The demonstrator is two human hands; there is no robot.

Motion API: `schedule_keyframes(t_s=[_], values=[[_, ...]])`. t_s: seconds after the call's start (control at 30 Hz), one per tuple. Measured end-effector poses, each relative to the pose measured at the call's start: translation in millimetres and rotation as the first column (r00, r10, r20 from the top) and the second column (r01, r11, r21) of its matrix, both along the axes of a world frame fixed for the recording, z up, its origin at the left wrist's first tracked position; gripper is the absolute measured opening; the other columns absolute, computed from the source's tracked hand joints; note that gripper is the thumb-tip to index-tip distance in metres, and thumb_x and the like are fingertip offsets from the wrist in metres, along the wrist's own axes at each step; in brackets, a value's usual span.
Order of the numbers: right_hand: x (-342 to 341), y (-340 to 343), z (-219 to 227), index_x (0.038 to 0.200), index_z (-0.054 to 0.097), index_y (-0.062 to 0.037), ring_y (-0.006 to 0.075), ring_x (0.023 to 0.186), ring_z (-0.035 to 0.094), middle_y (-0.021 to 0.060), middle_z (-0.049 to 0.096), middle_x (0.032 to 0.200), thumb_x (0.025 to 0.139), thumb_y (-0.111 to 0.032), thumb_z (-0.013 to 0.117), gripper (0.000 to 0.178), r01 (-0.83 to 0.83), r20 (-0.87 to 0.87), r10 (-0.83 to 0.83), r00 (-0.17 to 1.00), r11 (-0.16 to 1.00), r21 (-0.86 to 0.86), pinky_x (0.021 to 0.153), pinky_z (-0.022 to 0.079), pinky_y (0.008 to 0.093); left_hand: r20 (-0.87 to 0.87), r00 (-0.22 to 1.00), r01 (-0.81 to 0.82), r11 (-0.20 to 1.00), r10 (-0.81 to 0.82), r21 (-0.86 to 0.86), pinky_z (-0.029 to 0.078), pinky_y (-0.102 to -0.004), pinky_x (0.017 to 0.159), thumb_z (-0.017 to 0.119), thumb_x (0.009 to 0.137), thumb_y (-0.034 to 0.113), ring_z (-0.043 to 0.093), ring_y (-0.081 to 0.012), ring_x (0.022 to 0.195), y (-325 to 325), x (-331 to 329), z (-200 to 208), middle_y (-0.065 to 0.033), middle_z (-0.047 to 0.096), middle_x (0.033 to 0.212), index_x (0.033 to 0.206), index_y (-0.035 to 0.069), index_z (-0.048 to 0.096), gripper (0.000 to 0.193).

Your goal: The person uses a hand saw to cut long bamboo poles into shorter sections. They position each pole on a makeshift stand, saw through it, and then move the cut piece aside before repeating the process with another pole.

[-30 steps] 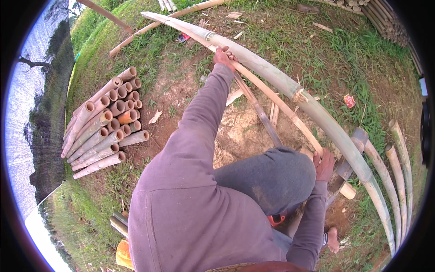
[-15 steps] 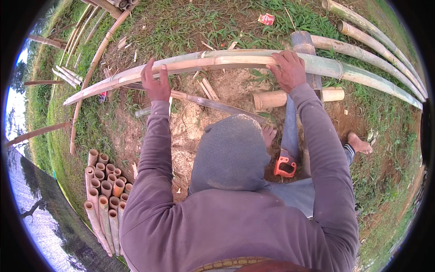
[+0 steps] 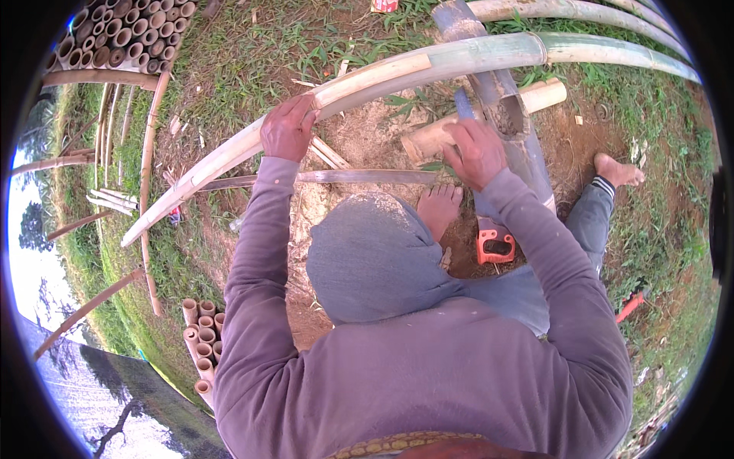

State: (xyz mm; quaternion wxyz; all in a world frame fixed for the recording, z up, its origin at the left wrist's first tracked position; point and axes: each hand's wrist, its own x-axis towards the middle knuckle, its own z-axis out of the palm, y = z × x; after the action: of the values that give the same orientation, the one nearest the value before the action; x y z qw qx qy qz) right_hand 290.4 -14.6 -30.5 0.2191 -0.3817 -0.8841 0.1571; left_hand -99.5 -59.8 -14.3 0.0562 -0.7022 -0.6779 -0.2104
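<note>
My left hand (image 3: 289, 128) is closed around a long pale-green bamboo pole (image 3: 520, 50), its fingers also over a split bamboo strip (image 3: 375, 79) lying along the pole. The pole runs from lower left to upper right, crossing a thick grey bamboo post (image 3: 527, 157) with an open hole in it. My right hand (image 3: 475, 151) is off the pole, fingers loosely bent and apart, with nothing visible in them. It hovers beside a short cut bamboo piece (image 3: 427, 140) and over the blade of a handsaw with an orange-red handle (image 3: 495, 246). The hand hides part of the blade.
Cut bamboo tubes (image 3: 205, 335) stand bundled at lower left; more are stacked in a rack (image 3: 122, 34) at upper left. Further long poles (image 3: 566, 9) lie at upper right. A narrow bamboo length (image 3: 367, 177) lies before my bare foot (image 3: 439, 210). Sawdust and grass cover the ground.
My right hand has left the pole and come down toward the saw. My left hand has gone from spread fingers to a grip on the pole and strip. The view has shifted.
</note>
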Motion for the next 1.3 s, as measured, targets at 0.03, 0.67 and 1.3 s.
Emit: schedule_keyframes(t_s=[0.03,0.67,1.3], values=[[26.6,-33.8,-22.7,0.108,0.067,-0.0097,0.0338,0.093,0.072,0.0117,0.069,0.098,0.091,-0.03,0.075,0.028,0.021,0.139,-0.002,0.99,0.991,-0.134,0.083,0.057,0.0451,-0.034,0.999,0.032,0.999,-0.031,0.025,0.057,-0.0437,0.094,0.082,0.086,0.021,0.073,-0.0331,0.104,2.1,-2.7,-4.2,-0.0116,0.077,0.118,0.12,0.01,0.078,0.035],[114.9,-187.1,-76.3,0.112,0.078,-0.0115,0.0276,0.108,0.077,0.0115,0.079,0.115,0.09,-0.05,0.073,0.045,0.531,0.799,0.089,0.595,0.702,-0.474,0.093,0.06,0.0413,-0.175,0.978,-0.16,0.946,0.113,-0.282,0.055,-0.0435,0.103,0.078,0.092,0.033,0.071,-0.0332,0.117,8.7,12.3,27.7,-0.0126,0.074,0.13,0.128,0.018,0.077,0.039],[117.7,-213.4,15.0,0.121,0.064,0.0028,0.0188,0.096,0.067,0.0097,0.071,0.1,0.098,-0.014,0.056,0.03,-0.275,-0.301,-0.737,0.606,0.161,-0.948,0.091,0.053,0.0336,-0.216,0.973,-0.141,0.958,0.086,-0.25,0.057,-0.0458,0.094,0.072,0.095,0.038,0.073,-0.034,0.108,11.4,5.1,13.3,-0.0102,0.075,0.126,0.13,0.022,0.074,0.038]])
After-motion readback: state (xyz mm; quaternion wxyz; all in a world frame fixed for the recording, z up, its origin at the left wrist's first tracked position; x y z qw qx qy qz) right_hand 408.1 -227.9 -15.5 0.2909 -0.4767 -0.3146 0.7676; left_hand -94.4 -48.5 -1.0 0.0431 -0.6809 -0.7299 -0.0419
